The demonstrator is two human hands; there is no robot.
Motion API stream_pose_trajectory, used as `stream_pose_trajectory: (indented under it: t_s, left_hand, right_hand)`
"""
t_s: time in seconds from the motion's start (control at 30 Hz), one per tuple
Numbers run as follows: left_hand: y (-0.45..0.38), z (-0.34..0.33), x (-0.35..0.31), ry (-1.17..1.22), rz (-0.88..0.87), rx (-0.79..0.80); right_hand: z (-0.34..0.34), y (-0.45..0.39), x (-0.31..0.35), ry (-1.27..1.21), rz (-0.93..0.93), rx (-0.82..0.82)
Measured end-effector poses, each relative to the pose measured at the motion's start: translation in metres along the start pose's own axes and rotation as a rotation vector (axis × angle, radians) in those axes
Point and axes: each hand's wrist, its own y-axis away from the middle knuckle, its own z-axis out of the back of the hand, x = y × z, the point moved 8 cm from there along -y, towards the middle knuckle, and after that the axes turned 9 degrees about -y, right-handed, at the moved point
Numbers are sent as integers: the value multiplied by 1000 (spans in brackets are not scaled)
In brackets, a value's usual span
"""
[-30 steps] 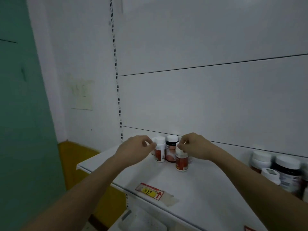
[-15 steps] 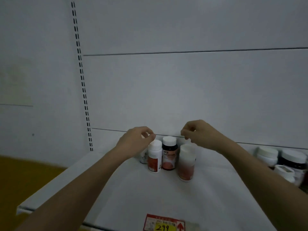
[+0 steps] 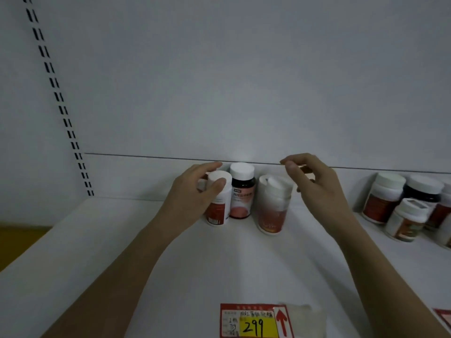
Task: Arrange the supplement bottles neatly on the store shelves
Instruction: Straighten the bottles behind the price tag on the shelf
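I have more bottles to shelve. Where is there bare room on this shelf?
Free: the shelf left of the left hand, and the gap between the flip-cap bottle and the right-hand cluster, under the right hand. Crowded: around the white-capped bottle and dark bottle.

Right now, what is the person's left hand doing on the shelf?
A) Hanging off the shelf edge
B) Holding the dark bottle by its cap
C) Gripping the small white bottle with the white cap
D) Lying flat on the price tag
C: the left hand wraps round the small white bottle, thumb on its front just below the cap, while the dark bottle beside it stands untouched.
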Motion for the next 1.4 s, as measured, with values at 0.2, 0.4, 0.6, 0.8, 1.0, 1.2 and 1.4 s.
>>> stream_pose_trajectory:
  t_s: [0.2, 0.4, 0.6, 0.8, 1.0, 1.2, 1.4]
  left_hand:
    - [4, 1, 1, -14, -21, -5]
    - [8, -1, -6, 71, -53, 10]
    - [15, -14, -18, 188, -113, 200]
    - [18, -22, -15, 185, -102, 243]
    - [19, -21, -20, 192, -143, 233]
    - [18, -21, -12, 268, -58, 237]
    - [13, -15, -5, 159, -50, 163]
  right_hand:
    - [-7, 7, -21, 127, -86, 162]
    - [-12, 9, -21, 142, -68, 193]
    - [-20, 12, -19, -8, -70, 252]
    - [-31, 17, -20, -116, -92, 370]
    - [-36, 20, -15, -96, -49, 413]
    - [-36, 20, -16, -129, -76, 428]
    - [-35, 19, -20, -78, -77, 387]
